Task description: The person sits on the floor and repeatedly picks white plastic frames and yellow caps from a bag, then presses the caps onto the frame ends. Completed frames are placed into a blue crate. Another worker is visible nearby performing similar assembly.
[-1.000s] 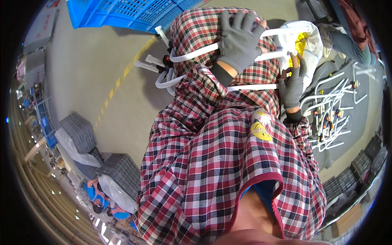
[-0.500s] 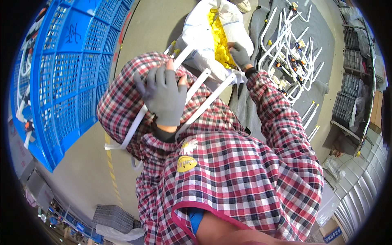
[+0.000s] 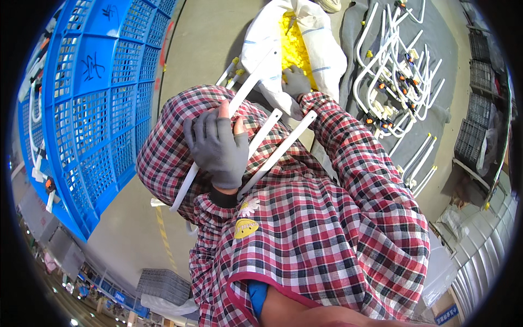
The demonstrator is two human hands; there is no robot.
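Note:
My left hand (image 3: 220, 147), in a grey glove with thumb and fingertip bare, is closed round a white tube (image 3: 248, 84) that slants up toward the sack. Two more white tubes (image 3: 265, 132) with holes near their ends lie beside it across my lap. At the mouth of a white woven sack (image 3: 324, 46), my right hand (image 3: 296, 83), also grey-gloved, rests on small yellow plastic pieces (image 3: 294, 43). Its fingers bend down into them, and what they pinch is hidden.
A tall blue plastic crate (image 3: 98, 109) stands at my left. On a dark sheet (image 3: 436, 43) to the right lies a pile of bent white tubes (image 3: 389, 71) with orange and yellow fittings. Grey crates (image 3: 479, 111) fill shelving at far right; others (image 3: 163, 286) stand lower left.
My right hand has moved left and deeper over the yellow pieces, from the sack's right side. The left hand keeps its hold on the tube. The whole view has shifted slightly.

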